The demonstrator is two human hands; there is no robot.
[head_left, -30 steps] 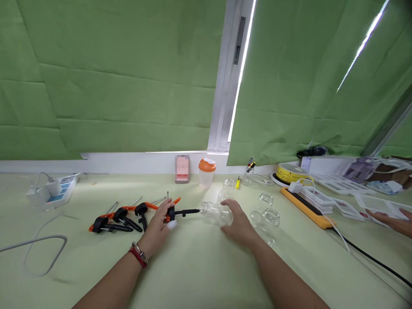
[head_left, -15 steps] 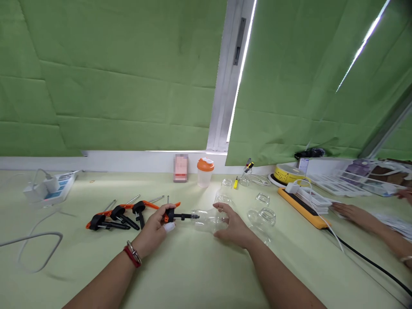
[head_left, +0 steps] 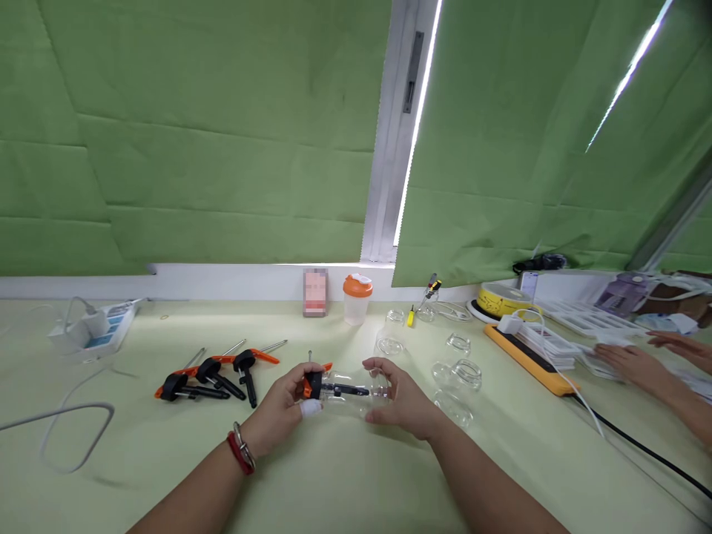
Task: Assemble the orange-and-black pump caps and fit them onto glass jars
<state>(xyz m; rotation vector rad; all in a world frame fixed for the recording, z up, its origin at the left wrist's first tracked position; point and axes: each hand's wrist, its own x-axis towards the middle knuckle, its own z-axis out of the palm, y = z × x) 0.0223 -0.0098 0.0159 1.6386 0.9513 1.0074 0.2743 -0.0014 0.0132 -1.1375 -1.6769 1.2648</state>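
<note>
My left hand, a white wrap on its thumb, grips a black-and-orange dispenser top. The top's black stem now lies inside a clear bottle on its side, with the cap up against the mouth. My right hand curls its fingers around the bottle's other end. To the left lie three similar dispenser tops with orange levers and thin metal rods. Several clear bottles stand on the right beyond my right hand.
An orange-lidded shaker cup and a pink upright card-like thing stand at the back. On the right are an orange power strip, a yellow round tin and another person's hand. A white power strip sits far left.
The black stem has gone from the bottle's mouth to deep inside it. My left hand has moved right, bringing the cap to the bottle. The other person's hand has shifted right.
</note>
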